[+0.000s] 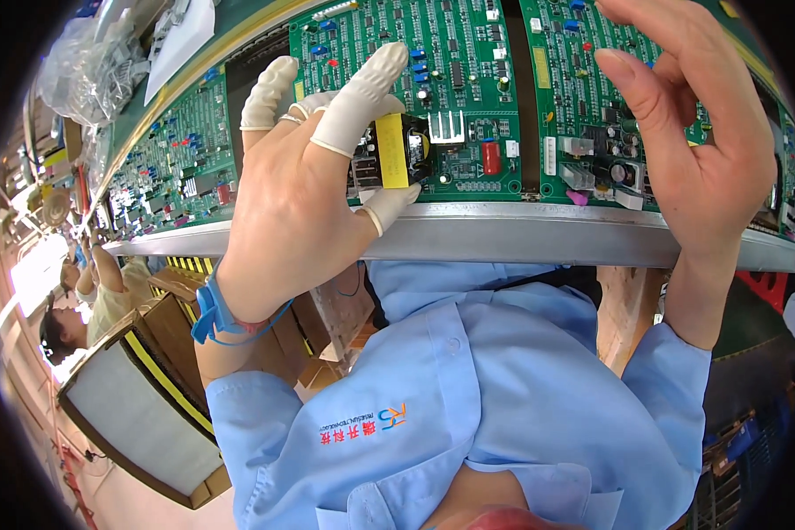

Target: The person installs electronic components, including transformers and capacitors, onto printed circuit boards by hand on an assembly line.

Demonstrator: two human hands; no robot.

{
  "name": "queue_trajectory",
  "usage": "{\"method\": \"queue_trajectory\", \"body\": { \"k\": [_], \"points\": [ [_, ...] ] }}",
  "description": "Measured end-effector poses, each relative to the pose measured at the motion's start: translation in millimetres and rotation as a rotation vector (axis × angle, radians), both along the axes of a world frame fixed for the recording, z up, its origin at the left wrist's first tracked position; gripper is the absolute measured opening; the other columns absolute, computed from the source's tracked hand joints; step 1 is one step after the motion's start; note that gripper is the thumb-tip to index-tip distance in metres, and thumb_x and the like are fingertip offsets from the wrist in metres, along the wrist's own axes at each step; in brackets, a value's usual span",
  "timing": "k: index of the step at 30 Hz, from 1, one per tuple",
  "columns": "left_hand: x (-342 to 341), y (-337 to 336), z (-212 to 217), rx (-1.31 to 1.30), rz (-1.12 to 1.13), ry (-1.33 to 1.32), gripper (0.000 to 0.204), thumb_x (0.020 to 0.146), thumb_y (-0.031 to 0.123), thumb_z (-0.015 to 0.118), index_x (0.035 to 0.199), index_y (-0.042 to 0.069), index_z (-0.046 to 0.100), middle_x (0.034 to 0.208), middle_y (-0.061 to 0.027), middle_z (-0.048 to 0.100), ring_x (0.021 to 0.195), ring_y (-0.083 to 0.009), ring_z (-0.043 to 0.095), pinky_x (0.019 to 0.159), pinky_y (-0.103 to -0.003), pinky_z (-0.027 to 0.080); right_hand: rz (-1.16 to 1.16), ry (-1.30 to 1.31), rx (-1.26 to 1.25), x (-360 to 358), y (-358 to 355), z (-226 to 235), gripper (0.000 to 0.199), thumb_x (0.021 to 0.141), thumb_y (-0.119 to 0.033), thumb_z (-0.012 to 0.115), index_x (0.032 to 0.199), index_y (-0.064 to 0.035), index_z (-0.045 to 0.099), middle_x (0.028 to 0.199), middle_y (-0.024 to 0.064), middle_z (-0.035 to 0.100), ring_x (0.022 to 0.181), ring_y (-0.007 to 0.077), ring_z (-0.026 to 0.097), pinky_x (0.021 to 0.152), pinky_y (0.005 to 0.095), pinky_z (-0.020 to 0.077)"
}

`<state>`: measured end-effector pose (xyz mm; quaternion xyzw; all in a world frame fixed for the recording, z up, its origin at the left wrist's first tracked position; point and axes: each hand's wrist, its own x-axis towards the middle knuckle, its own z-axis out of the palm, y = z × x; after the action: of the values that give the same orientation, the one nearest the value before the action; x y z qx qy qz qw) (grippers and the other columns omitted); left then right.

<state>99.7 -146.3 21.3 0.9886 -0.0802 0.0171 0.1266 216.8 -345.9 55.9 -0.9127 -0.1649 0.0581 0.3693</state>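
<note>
My left hand, wearing white finger cots and a blue wrist strap, is over a green circuit board. Its thumb and a bent finger close on opposite sides of a yellow-wrapped transformer, while other fingers stretch forward. Whether the transformer is seated on the board cannot be made out. Beside it stand a silver heat sink and a red capacitor. My bare right hand hovers above a second green board, thumb and forefinger apart, with nothing visible between them.
A metal rail runs along the near edge of the row of boards. More boards continue leftward. Clear plastic bags lie at the far left. Below, a carton stands on the left, and another person is behind it.
</note>
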Motion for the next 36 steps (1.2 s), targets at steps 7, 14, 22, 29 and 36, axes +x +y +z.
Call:
{"method": "queue_trajectory", "body": {
  "k": [7,14,22,29,36],
  "points": [
    [1.2,-5.1,3.0,0.1,-0.038,-0.011,0.086,0.065,0.016,0.08,0.142,0.01,0.041,0.107,-0.005,0.069,0.105,-0.0231,0.063,0.113,-0.046,0.021,0.185,-0.259,0.082,6.0,-12.1,-24.5,0.021,0.087,-0.011,0.067,0.104,0.0017,0.067,0.087,0.0088,0.063,0.054,0.0078,0.048,0.044,0.0203,0.035],
    [-1.7,-8.2,6.5,0.195,-0.039,-0.005,0.089,0.064,0.017,0.081,0.142,0.01,0.04,0.108,-0.0044,0.069,0.104,-0.0232,0.064,0.114,-0.047,0.02,0.34,-0.495,0.152,8.4,-20.3,-42.5,0.022,0.086,-0.011,0.068,0.103,0.0026,0.067,0.085,0.0091,0.062,0.053,0.0079,0.046,0.043,0.0202,0.0341],
    [6.0,-6.0,13.1,0.283,-0.108,0.047,0.091,0.064,0.019,0.082,0.143,0.01,0.038,0.111,-0.0048,0.068,0.102,-0.0239,0.064,0.114,-0.048,0.019,0.321,-0.561,-0.021,6.3,-17.2,-38.2,0.022,0.085,-0.011,0.069,0.102,0.0026,0.067,0.086,0.0097,0.063,0.053,0.0081,0.048,0.044,0.0202,0.0356],
    [3.6,-6.0,15.1,0.312,-0.106,0.103,0.09,0.064,0.018,0.081,0.142,0.009,0.038,0.114,-0.0053,0.067,0.103,-0.0235,0.064,0.115,-0.048,0.017,0.304,-0.604,-0.152,4.3,-14.0,-35.7,0.022,0.085,-0.011,0.069,0.102,0.0026,0.067,0.086,0.0101,0.063,0.054,0.0083,0.049,0.044,0.0201,0.0368],
    [6.3,-9.7,14.0,0.295,-0.111,0.051,0.09,0.064,0.017,0.081,0.143,0.007,0.038,0.114,-0.0056,0.067,0.103,-0.0241,0.064,0.115,-0.048,0.018,0.289,-0.523,-0.092,7.7,-15.5,-36.8,0.022,0.085,-0.011,0.069,0.103,0.0025,0.067,0.086,0.0099,0.063,0.054,0.0079,0.049,0.044,0.02,0.0361]
  ]
}}
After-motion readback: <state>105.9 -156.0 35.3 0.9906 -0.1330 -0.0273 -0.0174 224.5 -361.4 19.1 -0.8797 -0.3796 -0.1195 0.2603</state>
